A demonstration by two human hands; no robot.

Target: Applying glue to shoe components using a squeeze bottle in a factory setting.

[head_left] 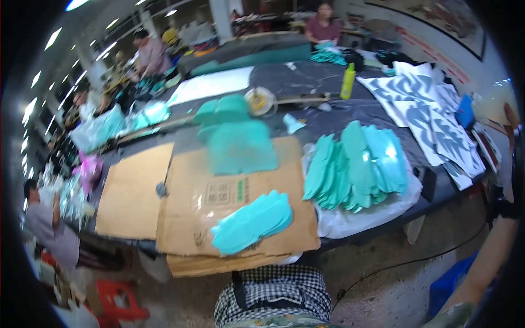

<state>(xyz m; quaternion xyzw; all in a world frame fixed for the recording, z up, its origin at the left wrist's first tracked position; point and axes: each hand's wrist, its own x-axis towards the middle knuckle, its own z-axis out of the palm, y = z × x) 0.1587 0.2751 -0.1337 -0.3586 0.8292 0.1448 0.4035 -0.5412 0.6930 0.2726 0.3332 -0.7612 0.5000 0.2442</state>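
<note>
My right forearm rises along the right edge, a dark band at the wrist. Above it, my right hand (513, 145) shows only as a narrow strip at the dark rim, so its grip cannot be made out. It is beside a pale, blurred translucent shape (491, 103) near the wall. My left hand is out of view. In front of me, a small stack of turquoise insole-shaped pieces (252, 222) rests on brown cardboard (186, 224). Larger turquoise sheets (243, 147) lie behind it, looking blurred. Many long turquoise pieces (358, 164) are heaped on white plastic (361, 221) to the right.
White patterned sheets (421, 109) cover the table's right end. A yellow-green bottle (348, 82) and a round tub (260, 102) stand farther back. People (322, 27) work across the table and at left (52, 224). A red stool (121, 299) and a cable (404, 266) are on the floor.
</note>
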